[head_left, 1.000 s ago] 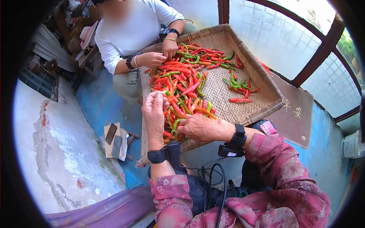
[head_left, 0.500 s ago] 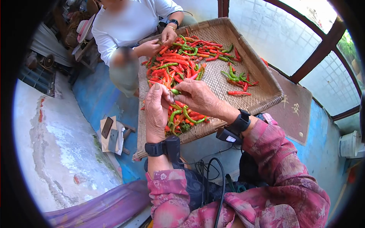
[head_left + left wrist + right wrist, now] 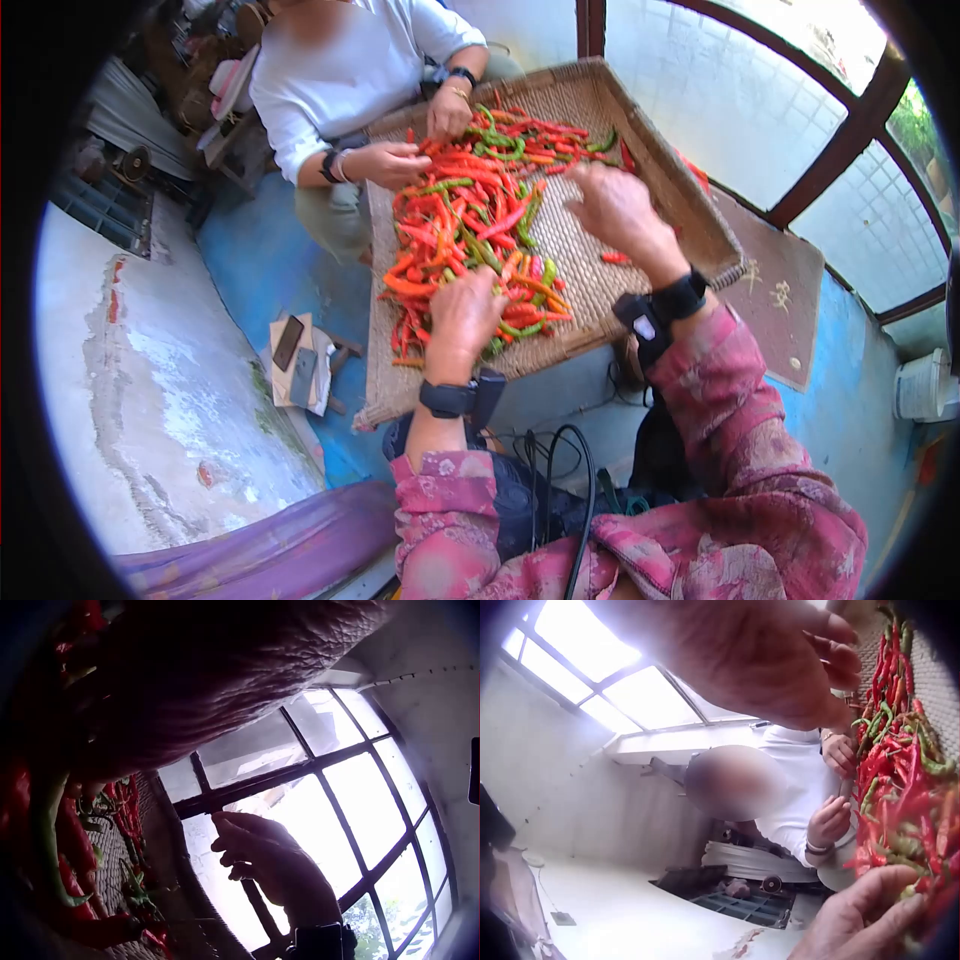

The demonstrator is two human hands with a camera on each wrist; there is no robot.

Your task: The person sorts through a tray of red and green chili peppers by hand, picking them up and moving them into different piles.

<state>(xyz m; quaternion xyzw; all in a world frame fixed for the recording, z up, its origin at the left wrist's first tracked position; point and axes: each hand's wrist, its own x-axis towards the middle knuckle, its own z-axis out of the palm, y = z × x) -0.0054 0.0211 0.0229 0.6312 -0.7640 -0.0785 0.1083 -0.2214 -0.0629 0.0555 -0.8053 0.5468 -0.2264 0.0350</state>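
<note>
Wicker tray (image 3: 575,240): carries the peppers, near edge toward the wearer.
Pepper pile (image 3: 460,215): red and green, heaped along the left side and reaching the near edge.
Left hand (image 3: 465,310): in the pile toward the near-left corner; thumb and finger pinch a pepper (image 3: 909,891) at its pale green end.
Right hand (image 3: 618,208): raised over the tray's right half, fingers loosely bent.
Facing person's hands (image 3: 390,164): at the pile's far end, near the far-left corner.
Change: half a second ago both wearer's hands met above the pile around a green pepper; now they stand well apart.
</note>
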